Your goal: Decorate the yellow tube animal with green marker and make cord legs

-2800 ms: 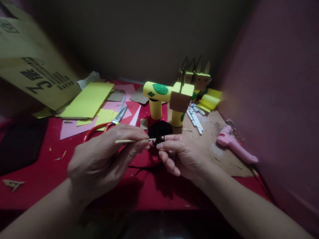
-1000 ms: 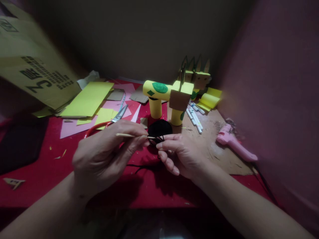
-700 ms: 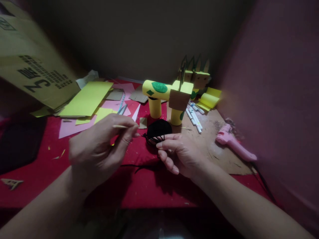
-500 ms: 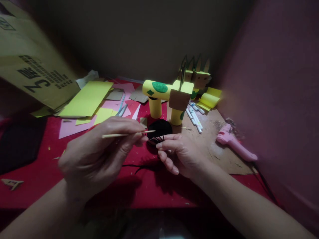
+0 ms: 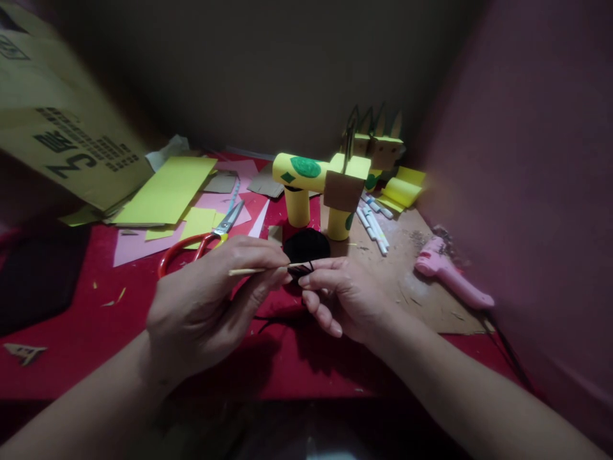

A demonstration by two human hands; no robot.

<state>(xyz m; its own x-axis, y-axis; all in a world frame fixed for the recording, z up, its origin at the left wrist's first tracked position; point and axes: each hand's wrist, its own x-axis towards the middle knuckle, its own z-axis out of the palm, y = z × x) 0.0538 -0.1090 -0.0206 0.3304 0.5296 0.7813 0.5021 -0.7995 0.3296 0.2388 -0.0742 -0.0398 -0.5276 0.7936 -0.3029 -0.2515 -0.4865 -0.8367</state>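
A thin wooden stick is pinched in my left hand, its pointed tip reaching to the fingers of my right hand. Thin black strands are held between the thumb and index finger of my right hand, and the stick's tip touches or overlaps them. Right behind the fingertips lies a round black bundle on the red tabletop. A yellow paper-tube figure with green spots and a brown cardboard face stands beyond it.
Red-handled scissors lie beside yellow sheets at the left. White markers and a pink glue gun rest on cardboard at the right. A large box leans at the far left.
My left hand has moved right with the stick, bringing its tip to the strands at my right fingers. More of the scissors now shows. My right hand has hardly moved.
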